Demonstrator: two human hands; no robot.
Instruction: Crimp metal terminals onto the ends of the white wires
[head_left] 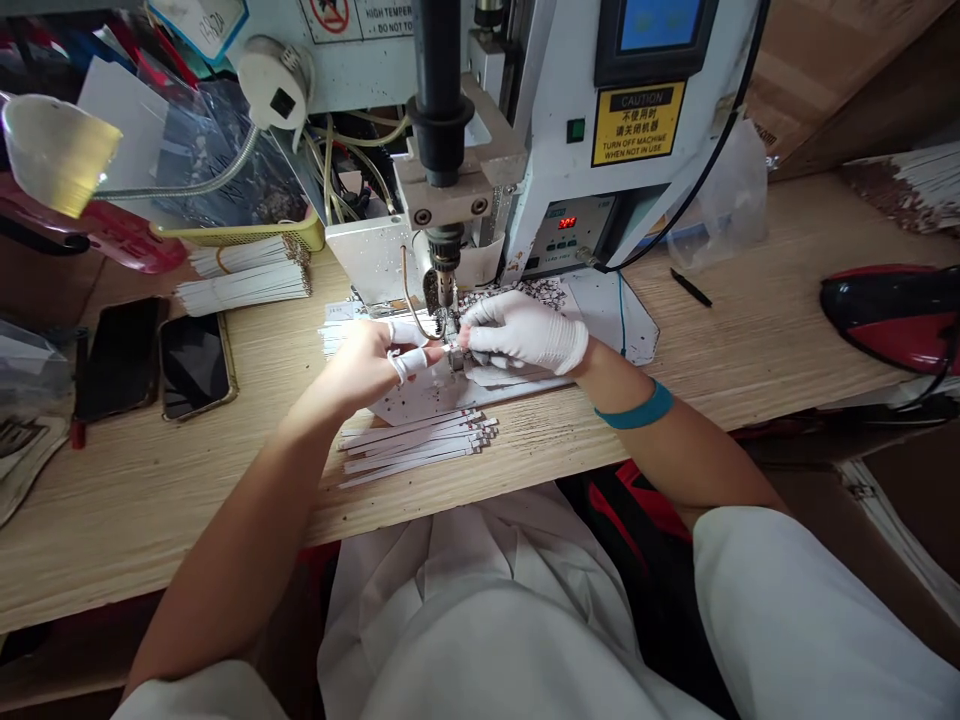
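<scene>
The left hand (364, 360), nearly closed, pinched a small part (451, 347) beneath the tool head (445, 262) while the gloved right hand (529, 330) curled close beside it, grip unclear, so a slip or premature descent could have burned a hand or misaligned the part.

This is a workshop, or a small factory workplace. A machine (551, 165) with a screen (660, 22) and a yellow caution sign (638, 124) stands on a wooden table (750, 345). Left of the machine are a lamp (64, 155) and bundled white strips (247, 282); before it lie loose strips (420, 447); right of it, a cardboard box (832, 70).
</scene>
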